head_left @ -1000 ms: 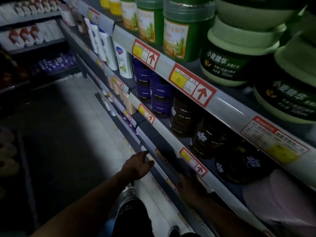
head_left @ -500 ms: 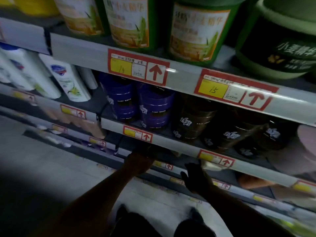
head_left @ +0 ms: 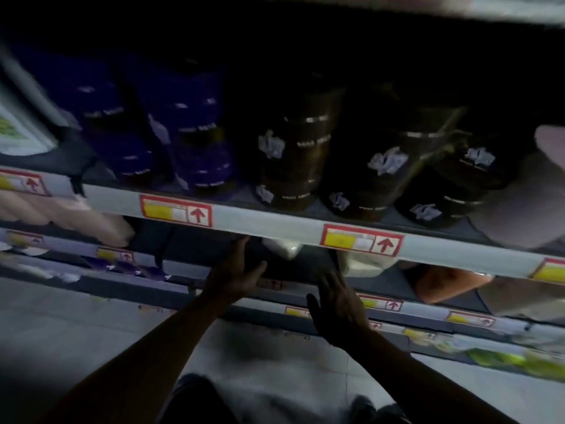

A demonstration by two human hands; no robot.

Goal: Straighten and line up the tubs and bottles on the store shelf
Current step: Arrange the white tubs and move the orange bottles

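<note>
I see the shelf (head_left: 275, 228) edge crossing the dim, blurred view, purple tubs (head_left: 198, 154) and dark brown tubs (head_left: 293, 160) standing on it, some brown ones leaning. Below it, my left hand (head_left: 237, 278) reaches under, fingers spread; my right hand (head_left: 339, 304) is beside it, its grip spread, empty.

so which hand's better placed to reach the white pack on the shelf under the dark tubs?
Left, probably. The left hand is already up under the shelf edge, fingertips just beside the white pack. The right hand sits lower, open, out in front of the lower shelf lip.
</note>
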